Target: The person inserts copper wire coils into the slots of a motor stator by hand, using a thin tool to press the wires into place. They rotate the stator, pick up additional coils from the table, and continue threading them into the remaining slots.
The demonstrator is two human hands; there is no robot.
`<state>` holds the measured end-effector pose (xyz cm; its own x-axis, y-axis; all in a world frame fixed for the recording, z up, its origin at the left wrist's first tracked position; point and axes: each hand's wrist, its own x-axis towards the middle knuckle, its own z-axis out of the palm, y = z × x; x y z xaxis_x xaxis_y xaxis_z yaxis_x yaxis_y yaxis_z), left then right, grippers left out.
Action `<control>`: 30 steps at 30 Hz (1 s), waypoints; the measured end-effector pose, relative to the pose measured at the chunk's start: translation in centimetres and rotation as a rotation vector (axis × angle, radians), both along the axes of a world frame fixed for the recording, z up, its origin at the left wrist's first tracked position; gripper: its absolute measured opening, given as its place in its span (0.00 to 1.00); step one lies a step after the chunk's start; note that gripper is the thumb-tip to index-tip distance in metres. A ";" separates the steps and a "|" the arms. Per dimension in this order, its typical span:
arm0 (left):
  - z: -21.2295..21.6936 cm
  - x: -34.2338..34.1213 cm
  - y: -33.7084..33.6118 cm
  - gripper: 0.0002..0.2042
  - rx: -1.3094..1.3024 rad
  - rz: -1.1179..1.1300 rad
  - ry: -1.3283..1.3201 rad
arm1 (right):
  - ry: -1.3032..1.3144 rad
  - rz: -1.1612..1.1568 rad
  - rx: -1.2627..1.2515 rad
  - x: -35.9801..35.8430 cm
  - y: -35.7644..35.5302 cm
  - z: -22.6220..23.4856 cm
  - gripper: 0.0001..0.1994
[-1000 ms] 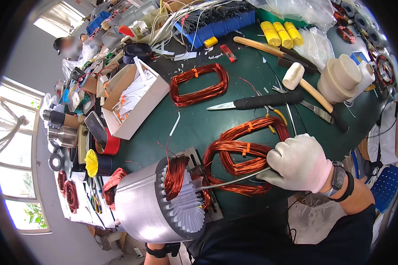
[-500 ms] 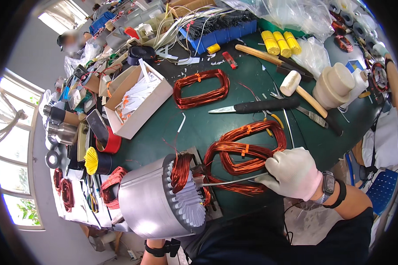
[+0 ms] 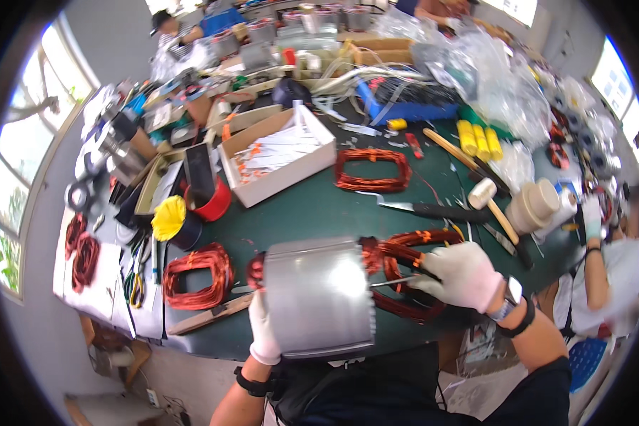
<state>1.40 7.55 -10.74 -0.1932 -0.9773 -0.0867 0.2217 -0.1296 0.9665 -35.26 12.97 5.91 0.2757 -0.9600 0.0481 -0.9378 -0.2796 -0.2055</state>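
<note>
A silver cylindrical motor stator lies on its side at the table's near edge, copper windings showing at both ends. My left hand, in a white glove, grips the stator's left rim, its fingertips partly hidden inside. A thin metal rod is held in my gloved right hand, its tip pointing at the stator's right end. Beside that hand lie bundled copper wire coils, partly covered by it. Another copper coil rests left of the stator, above a wooden strip.
Beyond the stator are a knife, a copper coil and a white box of paper strips. A white-headed mallet and cream stepped cylinder stand right. A co-worker's gloved hand shows at far right.
The view has lifted and shifted left. The stator's slotted right end has turned away from view. My left hand now shows at its left rim; my right hand still holds the rod.
</note>
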 end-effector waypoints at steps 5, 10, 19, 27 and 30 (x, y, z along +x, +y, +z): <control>5.2 -1.5 -0.2 0.11 -0.227 0.023 -0.320 | -0.089 -0.081 -0.034 0.8 0.1 -0.3 0.18; 6.7 -1.7 -0.7 0.11 -0.233 -0.066 -0.230 | -0.101 -0.136 0.119 1.3 1.3 -1.0 0.07; 5.9 -1.4 -0.7 0.10 -0.224 -0.052 -0.168 | -0.238 -0.171 0.053 6.8 0.8 1.1 0.10; 6.4 -1.0 -0.5 0.12 -0.221 -0.051 -0.203 | -0.083 -0.040 0.022 6.4 0.1 2.2 0.09; 9.0 0.8 -0.2 0.14 -0.396 -0.023 -0.470 | -0.098 -0.058 -0.137 7.1 1.6 3.2 0.13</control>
